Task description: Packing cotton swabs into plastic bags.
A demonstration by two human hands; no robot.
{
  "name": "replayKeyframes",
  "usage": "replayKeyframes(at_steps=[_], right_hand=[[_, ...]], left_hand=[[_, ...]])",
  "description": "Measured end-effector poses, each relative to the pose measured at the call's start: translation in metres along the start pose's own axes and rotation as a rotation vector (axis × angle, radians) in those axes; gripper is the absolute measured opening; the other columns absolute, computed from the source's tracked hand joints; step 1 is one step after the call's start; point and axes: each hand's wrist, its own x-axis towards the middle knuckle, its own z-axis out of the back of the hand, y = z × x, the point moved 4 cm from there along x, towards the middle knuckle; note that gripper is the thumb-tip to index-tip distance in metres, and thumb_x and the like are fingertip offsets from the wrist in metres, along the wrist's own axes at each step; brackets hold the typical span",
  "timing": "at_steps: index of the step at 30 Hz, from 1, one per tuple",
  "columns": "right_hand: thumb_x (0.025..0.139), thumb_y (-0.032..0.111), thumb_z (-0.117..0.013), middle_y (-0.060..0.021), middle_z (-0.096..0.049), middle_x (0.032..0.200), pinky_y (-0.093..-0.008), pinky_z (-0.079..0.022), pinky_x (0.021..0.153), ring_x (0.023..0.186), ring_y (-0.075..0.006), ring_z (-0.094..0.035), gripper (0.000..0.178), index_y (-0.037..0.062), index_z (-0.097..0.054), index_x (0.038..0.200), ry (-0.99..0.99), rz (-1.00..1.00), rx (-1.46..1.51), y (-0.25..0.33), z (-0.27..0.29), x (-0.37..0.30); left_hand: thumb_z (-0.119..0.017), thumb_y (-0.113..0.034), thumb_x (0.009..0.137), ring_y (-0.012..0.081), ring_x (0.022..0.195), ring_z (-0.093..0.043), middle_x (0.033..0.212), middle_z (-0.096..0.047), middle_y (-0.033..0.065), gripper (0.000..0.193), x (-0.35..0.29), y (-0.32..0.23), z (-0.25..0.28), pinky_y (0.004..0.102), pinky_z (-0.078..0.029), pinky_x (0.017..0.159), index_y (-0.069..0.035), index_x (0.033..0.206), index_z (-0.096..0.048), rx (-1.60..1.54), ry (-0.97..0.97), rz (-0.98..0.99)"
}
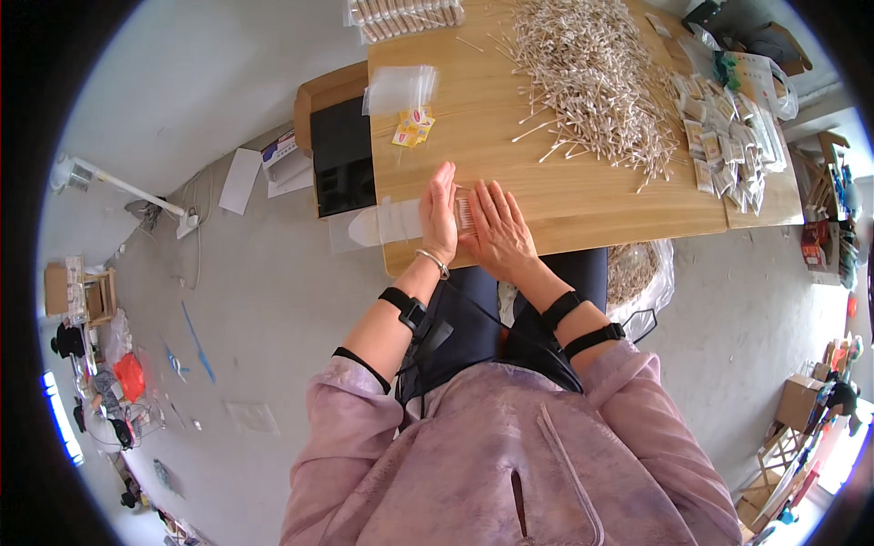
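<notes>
A small row of cotton swabs [465,215] lies at the near edge of the wooden table, between my two hands. My left hand [439,217] stands on its edge at the left side of the row, fingers stretched out and together. My right hand [499,229] lies nearly flat with extended fingers at the row's right side, partly covering it. Clear plastic bags [391,223] stick out to the left from beneath my left hand, past the table's edge. Whether the swabs are inside a bag I cannot tell.
A large heap of loose cotton swabs [592,82] covers the table's far middle. Packed swab bags [728,150] pile up at right. Clear bags [401,89] and yellow labels [413,129] lie at left; bundled swab packs [405,16] sit behind. A dark-lined box [343,150] adjoins the table.
</notes>
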Motion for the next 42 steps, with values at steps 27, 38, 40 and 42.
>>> replayKeyframes(at_steps=[27,38,40,42], right_hand=[[0.103,0.019,-0.036,-0.0284,-0.028,0.15,-0.0448,-0.022,0.116,0.142,-0.0439,-0.022,0.047,-0.0038,-0.03,0.143,-0.313,-0.216,0.873,-0.008,-0.003,0.024],[0.104,0.024,-0.035,-0.0281,-0.029,0.15,-0.0437,-0.022,0.116,0.142,-0.042,-0.023,0.048,-0.0044,-0.031,0.142,-0.331,-0.234,0.851,-0.004,-0.004,0.028],[0.102,0.023,-0.043,-0.0266,-0.03,0.15,-0.0425,-0.018,0.117,0.144,-0.0392,-0.021,0.051,-0.0051,-0.033,0.143,-0.339,-0.249,0.943,-0.007,-0.002,0.026],[0.099,0.029,-0.047,-0.0256,-0.029,0.151,-0.0439,-0.017,0.118,0.144,-0.0395,-0.019,0.058,-0.0049,-0.031,0.143,-0.257,-0.181,0.699,-0.008,0.007,0.022]], left_hand=[[-0.032,-0.055,0.1,0.0253,0.138,-0.034,0.147,-0.039,0.016,0.071,-0.016,-0.006,0.006,0.0372,-0.024,0.115,0.001,0.144,-0.036,0.402,0.028,-0.172],[-0.035,-0.056,0.099,0.0233,0.138,-0.034,0.146,-0.04,0.0166,0.074,-0.011,-0.01,0.008,0.0359,-0.024,0.115,0.004,0.143,-0.037,0.243,-0.011,-0.127],[-0.035,-0.055,0.1,0.0237,0.14,-0.031,0.148,-0.037,0.0174,0.073,-0.009,-0.01,0.02,0.0366,-0.022,0.116,0.004,0.143,-0.035,0.156,-0.054,-0.121],[-0.034,-0.053,0.101,0.0242,0.142,-0.027,0.15,-0.034,0.0182,0.072,-0.008,-0.008,0.031,0.0373,-0.02,0.117,0.004,0.144,-0.033,0.067,-0.097,-0.112]])
